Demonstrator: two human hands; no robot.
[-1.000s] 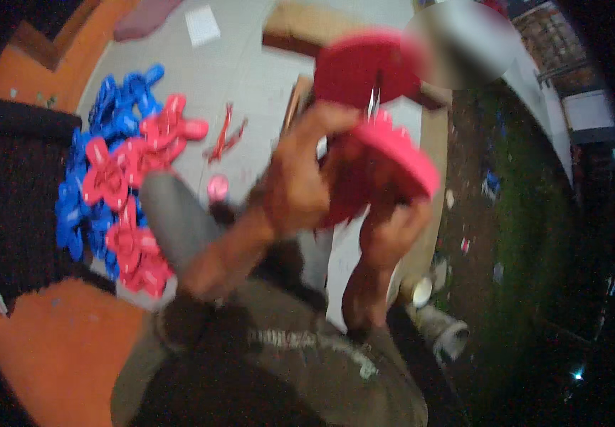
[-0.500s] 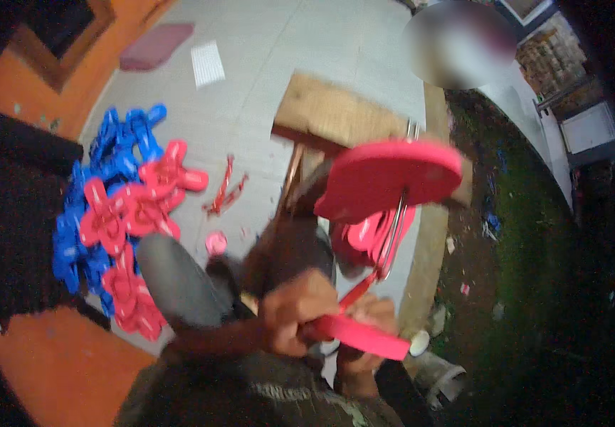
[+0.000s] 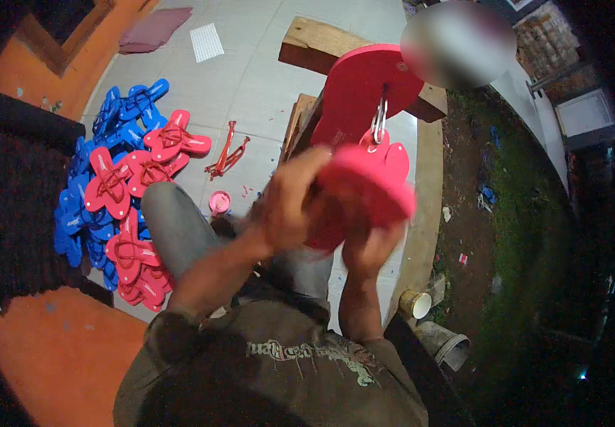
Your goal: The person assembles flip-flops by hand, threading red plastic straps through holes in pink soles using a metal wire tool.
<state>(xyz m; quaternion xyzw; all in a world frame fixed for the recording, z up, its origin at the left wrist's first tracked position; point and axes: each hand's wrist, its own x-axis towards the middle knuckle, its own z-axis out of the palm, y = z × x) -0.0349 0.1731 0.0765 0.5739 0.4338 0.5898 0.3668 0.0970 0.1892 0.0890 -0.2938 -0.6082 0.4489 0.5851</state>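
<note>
Hands raised again, both on the pink sandal sole (image 3: 368, 188).
Left hand (image 3: 290, 206) and right hand (image 3: 368, 245) now clasp it just below the hanging metal hook (image 3: 378, 121); half a second ago they worked lower.

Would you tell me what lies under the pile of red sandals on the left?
Blue sandals show beneath and around the red sandals, all on the pale tiled floor. How many blue ones lie underneath is covered.
</note>
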